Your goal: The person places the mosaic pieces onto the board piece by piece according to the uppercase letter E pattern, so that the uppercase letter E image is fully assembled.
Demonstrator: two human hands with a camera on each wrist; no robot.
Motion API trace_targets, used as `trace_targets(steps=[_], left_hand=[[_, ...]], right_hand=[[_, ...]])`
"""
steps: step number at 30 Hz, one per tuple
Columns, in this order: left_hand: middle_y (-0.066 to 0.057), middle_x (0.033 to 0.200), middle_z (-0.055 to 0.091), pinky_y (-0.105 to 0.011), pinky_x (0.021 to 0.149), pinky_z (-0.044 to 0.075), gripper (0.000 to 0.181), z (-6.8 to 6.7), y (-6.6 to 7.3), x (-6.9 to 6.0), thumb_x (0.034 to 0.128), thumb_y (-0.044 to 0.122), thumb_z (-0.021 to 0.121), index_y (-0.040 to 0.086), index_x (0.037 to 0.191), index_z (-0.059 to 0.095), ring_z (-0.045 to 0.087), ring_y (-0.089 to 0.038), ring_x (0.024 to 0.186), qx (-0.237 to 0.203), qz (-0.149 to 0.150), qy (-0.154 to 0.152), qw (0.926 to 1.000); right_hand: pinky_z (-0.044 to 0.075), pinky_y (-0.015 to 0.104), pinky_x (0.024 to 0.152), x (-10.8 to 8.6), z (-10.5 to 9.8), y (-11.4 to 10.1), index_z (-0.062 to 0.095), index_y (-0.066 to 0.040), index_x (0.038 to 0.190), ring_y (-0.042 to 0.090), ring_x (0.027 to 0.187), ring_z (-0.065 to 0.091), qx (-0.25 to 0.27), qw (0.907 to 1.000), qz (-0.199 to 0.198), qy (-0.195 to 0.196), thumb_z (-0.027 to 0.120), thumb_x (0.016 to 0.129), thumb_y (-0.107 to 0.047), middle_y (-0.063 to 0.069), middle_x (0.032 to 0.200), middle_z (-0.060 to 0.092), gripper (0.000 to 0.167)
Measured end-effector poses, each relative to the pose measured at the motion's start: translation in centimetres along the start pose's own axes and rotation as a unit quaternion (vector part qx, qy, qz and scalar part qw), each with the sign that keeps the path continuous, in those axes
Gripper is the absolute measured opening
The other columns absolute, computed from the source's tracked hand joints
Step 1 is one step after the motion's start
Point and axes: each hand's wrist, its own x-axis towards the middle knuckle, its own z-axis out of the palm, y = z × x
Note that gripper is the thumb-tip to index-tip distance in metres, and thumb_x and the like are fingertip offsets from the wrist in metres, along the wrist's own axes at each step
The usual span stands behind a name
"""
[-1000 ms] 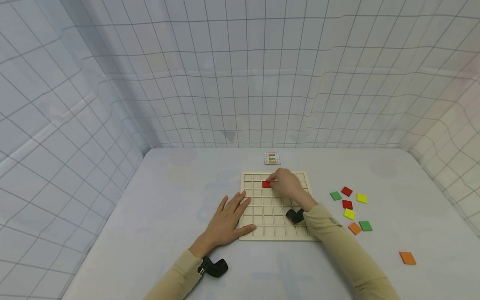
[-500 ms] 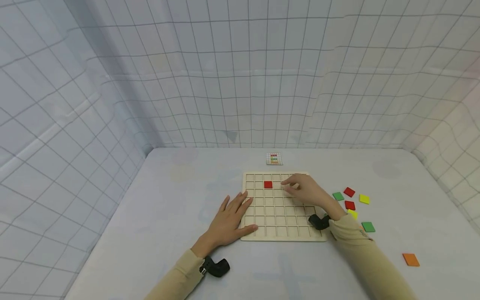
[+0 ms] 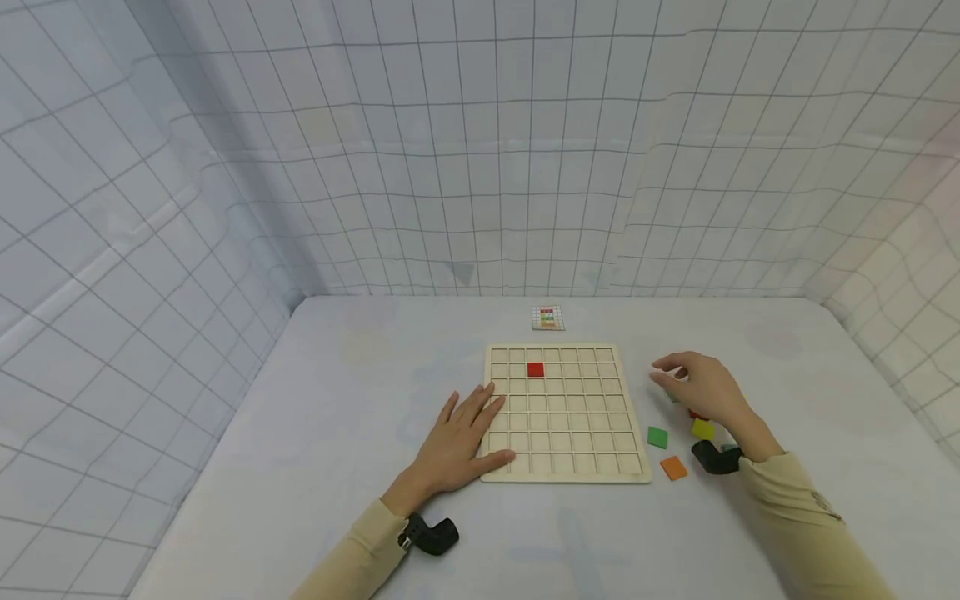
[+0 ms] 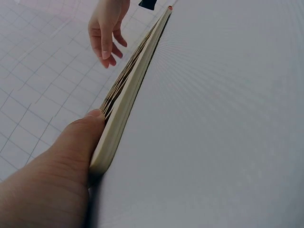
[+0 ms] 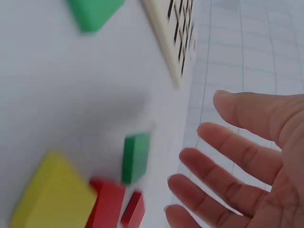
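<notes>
In the head view, the pale, gridded board lies flat in the lower middle, right of centre. A square red tile sits in its second row from the top, third column from the left. At lower right, a green tile, an orange tile and a yellow tile lie loose and flat.

The cream board is patterned in squares. The red tile, green tile, orange tile and yellow tile are plain. The white card carries a grid with red and green patches; the sleeves are beige, the backdrop whitish with dark grid lines.
</notes>
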Motion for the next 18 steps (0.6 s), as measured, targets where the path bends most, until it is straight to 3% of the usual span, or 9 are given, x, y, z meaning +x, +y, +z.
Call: trace_targets(steps=[3, 10, 18], left_hand=[[-0.008, 0.157, 0.015, -0.047, 0.113, 0.003, 0.082, 0.0, 0.0, 0.0, 0.0915, 0.064, 0.043, 0.011, 0.151, 0.025, 0.01, -0.022, 0.143, 0.0, 0.0, 0.0, 1.0], [-0.008, 0.157, 0.015, -0.047, 0.113, 0.003, 0.082, 0.0, -0.1, 0.0, 0.0917, 0.065, 0.042, 0.011, 0.152, 0.024, 0.01, -0.023, 0.143, 0.001, 0.003, 0.0, 1.0], [-0.007, 0.157, 0.015, -0.046, 0.113, 0.003, 0.082, 0.0, -0.1, -0.1, 0.0917, 0.065, 0.041, 0.011, 0.151, 0.026, 0.01, -0.021, 0.143, -0.001, 0.006, 0.004, 1.0]], right_hand=[[0.048, 0.034, 0.058, -0.4, -0.7, 1.2, 0.066, 0.003, 0.113, 0.03, 0.082, 0.059, -0.014, 0.9993, 0.035, -0.005, 0.067, 0.089, -0.029, 0.022, 0.106, 0.062, 0.04], [0.048, 0.048, 0.068, -0.9, -1.8, 2.8, 0.058, 0.012, 0.116, 0.042, 0.09, 0.053, -0.057, 0.9956, 0.072, -0.021, 0.068, 0.088, -0.033, 0.032, 0.106, 0.055, 0.054], [0.048, 0.042, 0.06, -1.1, -2.4, 3.5, 0.055, 0.016, 0.11, 0.037, 0.08, 0.053, -0.062, 0.9892, 0.115, -0.067, 0.068, 0.086, -0.028, 0.029, 0.093, 0.055, 0.052]])
